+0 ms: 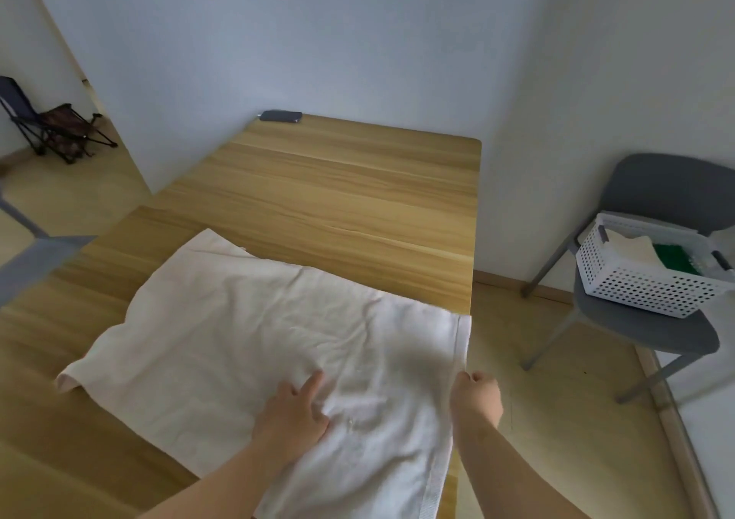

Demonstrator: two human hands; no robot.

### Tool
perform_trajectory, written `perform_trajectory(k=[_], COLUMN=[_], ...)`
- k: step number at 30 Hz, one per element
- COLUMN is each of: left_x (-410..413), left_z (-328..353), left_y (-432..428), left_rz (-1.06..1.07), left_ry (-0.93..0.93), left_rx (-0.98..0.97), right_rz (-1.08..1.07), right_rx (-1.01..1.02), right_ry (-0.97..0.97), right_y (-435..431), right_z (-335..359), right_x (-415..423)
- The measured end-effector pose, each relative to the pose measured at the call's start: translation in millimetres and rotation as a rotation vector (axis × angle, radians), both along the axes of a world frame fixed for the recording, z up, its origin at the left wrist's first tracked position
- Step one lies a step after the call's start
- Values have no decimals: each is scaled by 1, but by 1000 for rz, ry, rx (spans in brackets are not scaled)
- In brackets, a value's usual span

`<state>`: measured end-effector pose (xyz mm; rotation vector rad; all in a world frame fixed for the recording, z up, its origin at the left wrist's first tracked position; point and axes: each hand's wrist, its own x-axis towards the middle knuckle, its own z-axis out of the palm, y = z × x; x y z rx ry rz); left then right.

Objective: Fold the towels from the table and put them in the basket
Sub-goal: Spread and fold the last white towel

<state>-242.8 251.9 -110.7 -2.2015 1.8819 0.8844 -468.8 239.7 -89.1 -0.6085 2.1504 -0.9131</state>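
Reads as soft, diffuse daylight, moderately bright, source out of view; cool bluish cast on the walls [318, 41]; no hard glare, only a mild sheen on the wooden table [338, 200]; faint grey shadow on the white towel [222, 331] toward its right end, a thin dark one under its left edge; strong wide-angle bending at the borders, grey chair [668, 184] leaning outward; slightly soft throughout; smeared grey shape [35, 264] at the left edge; folding chair [51, 124] dim, indistinct.
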Motion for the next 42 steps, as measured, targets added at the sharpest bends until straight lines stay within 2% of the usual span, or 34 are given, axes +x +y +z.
perform_trajectory(k=[2,5,9,11,13,18,20,22,24,27,30,32,35,36,40,42], left_x=[-1,2,14,28,52,137,173,206,236,269,282,284,289,291,294,292], left_z=[1,3,5,10,14,29,35,40,45,48,42,41,37,36,28,25], left_y=[0,-4,-17,-22,-28,-45,-49,-51,-53,-58,-67,-67,-67,-65,-64,-64], left_rz=[7,20,31,99,103,-84,-110,-103,-13,204,445,530,528,529,517,437], left_ry=[38,119,290,455,509,353,209,52,-4,19,321,380,128,96,358,399], left_rx=[5,32,62,85,37,-246,-416,-521,-527,-399,-170,-100,-20,-2,62,124], right_rz=[84,398,745,807,808,848,949,1084,1123,1088,1084,1091,1090,1094,1088,1091], right_rx=[59,79,41,36,29,17,44,108,189,254,313,355,397,405,435,444], right_ry=[177,435,314,377,449,445,457,465,483,505,523,523,480,473,450,442], right_y=[9,22,27,25,22,15,15,19,21,22,18,17,20,21,19,20], right_z=[0,2,-6,-7,-4,4,5,5,4,3,2,-2,-12,-15,-17,-14], right_x=[10,37,81,108,137,221,256,285,304,316,313,312,312,312,310,310])
